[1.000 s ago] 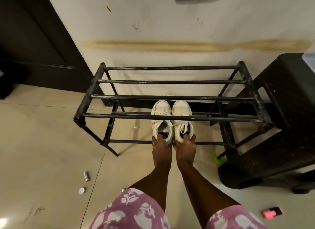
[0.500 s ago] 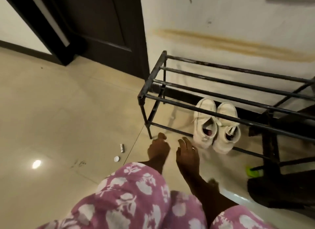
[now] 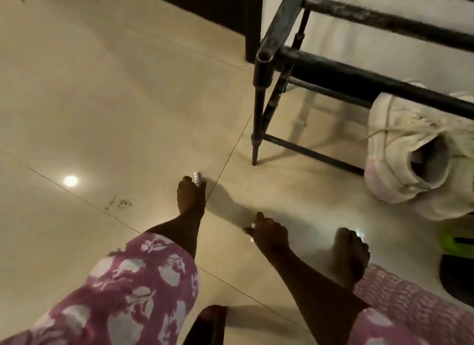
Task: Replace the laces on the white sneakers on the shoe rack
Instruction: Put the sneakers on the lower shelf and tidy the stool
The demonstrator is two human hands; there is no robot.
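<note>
The white sneakers (image 3: 400,149) lie at the right edge, low in the black metal shoe rack (image 3: 333,73), heels toward me, with a loose lace end trailing left. Only a sliver of the second sneaker shows behind the first. My left hand (image 3: 191,198) reaches down to the floor left of the rack, and its fingertips pinch a small white tube (image 3: 196,177). My right hand (image 3: 269,233) hovers low over the tiles with loosely curled fingers and holds nothing. Both hands are well clear of the sneakers.
Shiny beige floor tiles (image 3: 115,100) spread to the left. A dark door (image 3: 205,0) stands behind the rack's corner post. My bare foot (image 3: 351,254) is planted by the right hand. A bright green object (image 3: 456,244) lies at the right edge.
My hands let go of the sneakers' heels and drew back. The view swung left and down, and my left hand reached the small white tube on the floor.
</note>
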